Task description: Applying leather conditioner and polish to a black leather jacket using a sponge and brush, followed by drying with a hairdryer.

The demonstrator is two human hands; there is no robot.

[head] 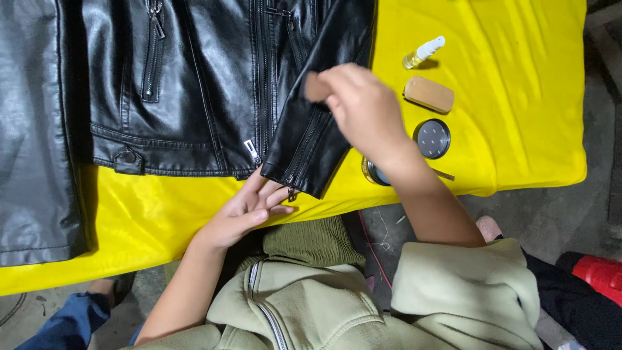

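Gripping a tan sponge (316, 87), right hand (363, 107) over jacket sleeve (304, 146); left hand (249, 209) flat, fingers extended at cuff.

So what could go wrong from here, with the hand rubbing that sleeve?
1. The right hand rubs a small brown pad on the black jacket sleeve; only the left hand at the cuff steadies it, so the sleeve might bunch or slide.
2. The right forearm passes over an open tin near the table edge and could knock it off.
3. Polish could smear the yellow cloth.
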